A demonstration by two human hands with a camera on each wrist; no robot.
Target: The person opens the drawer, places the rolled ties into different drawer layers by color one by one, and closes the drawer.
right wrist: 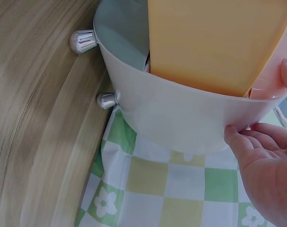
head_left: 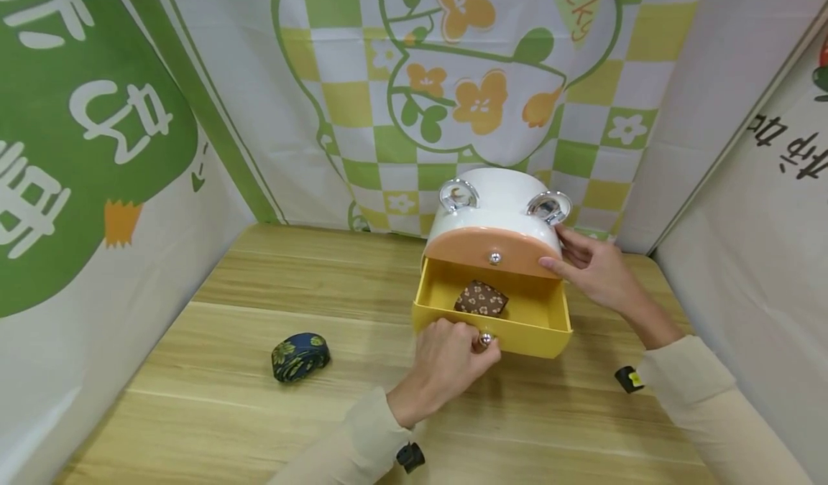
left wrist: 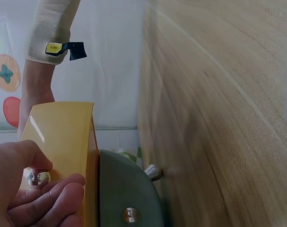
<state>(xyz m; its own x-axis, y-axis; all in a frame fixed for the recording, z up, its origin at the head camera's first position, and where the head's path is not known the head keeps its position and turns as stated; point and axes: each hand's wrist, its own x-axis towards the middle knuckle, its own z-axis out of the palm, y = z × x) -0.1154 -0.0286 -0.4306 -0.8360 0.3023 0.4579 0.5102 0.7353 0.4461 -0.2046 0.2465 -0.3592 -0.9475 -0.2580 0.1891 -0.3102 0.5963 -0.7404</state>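
Note:
A white drawer box [head_left: 498,190] with an orange upper front and two silver-rimmed round eyes stands at the back of the table. Its yellow drawer [head_left: 530,338] is pulled out, and a rolled brown necktie [head_left: 480,299] with a flower pattern lies inside. My left hand [head_left: 446,363] pinches the drawer's silver knob [left wrist: 39,178] between thumb and fingers. At the box's right side, my right hand [head_left: 598,273] grips the edge, its thumb on the orange front and its fingers against the white side wall [right wrist: 176,113]. Left of the drawer lies a rolled dark blue necktie [head_left: 300,357] with yellow-green flowers.
The wooden table [head_left: 213,391] carries the box near its back edge. A patterned cloth [head_left: 479,97] hangs right behind it, with white printed walls at both sides. Silver feet [right wrist: 84,41] stick out under the box. Black straps show by both sleeves.

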